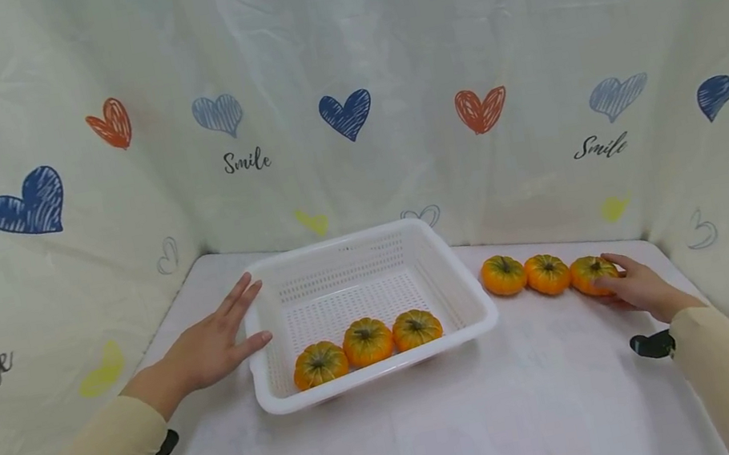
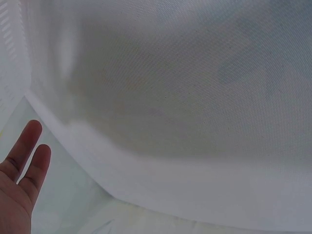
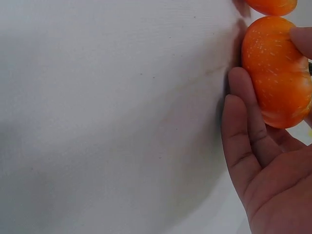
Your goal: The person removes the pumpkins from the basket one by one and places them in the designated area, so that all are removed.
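Observation:
At the right end of a row of small orange-and-green pumpkins, my right hand (image 1: 648, 289) grips the last pumpkin (image 1: 591, 274), which stays down at table level. The right wrist view shows the thumb against one side of that pumpkin (image 3: 275, 73) and fingers around the other. Two more pumpkins stand to its left, one in the middle (image 1: 548, 274) and one nearest the basket (image 1: 503, 274). My left hand (image 1: 210, 350), fingers spread, is at the left rim of a white plastic basket (image 1: 377, 379). Three pumpkins (image 1: 367, 341) sit in a row along the basket's near side.
A white cloth covers the table (image 1: 403, 448). Behind and at both sides hangs a pale curtain (image 1: 388, 28) printed with hearts and the word "Smile". The basket's right wall stands just left of the outside row of pumpkins.

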The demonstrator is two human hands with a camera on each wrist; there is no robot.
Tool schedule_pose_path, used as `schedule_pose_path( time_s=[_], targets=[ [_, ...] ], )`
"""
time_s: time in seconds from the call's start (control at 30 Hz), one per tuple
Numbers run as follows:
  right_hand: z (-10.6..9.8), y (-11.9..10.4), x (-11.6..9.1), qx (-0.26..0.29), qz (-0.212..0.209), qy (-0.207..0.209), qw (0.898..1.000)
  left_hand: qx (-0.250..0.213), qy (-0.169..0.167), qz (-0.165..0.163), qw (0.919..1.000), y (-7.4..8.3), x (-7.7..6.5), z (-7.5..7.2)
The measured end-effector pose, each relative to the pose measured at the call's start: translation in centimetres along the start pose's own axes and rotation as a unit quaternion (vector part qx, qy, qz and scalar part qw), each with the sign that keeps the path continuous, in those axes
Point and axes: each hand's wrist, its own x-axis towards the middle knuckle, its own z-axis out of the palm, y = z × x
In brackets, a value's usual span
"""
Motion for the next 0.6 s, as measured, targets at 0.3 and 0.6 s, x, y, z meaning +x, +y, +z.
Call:
schedule_pose_path(
  time_s=[0.3,0.6],
  targets=[
    [0.32,0.23,0.38,0.049,0.007,-0.010,0.999,0.003,-0.001,0.000,1.0000,0.15,-0.07,-0.19],
    [0.59,0.39,0.69,0.058,0.020,-0.010,0.998,0.000,-0.008,-0.008,0.9999,0.34,-0.30,-0.36]
  ],
)
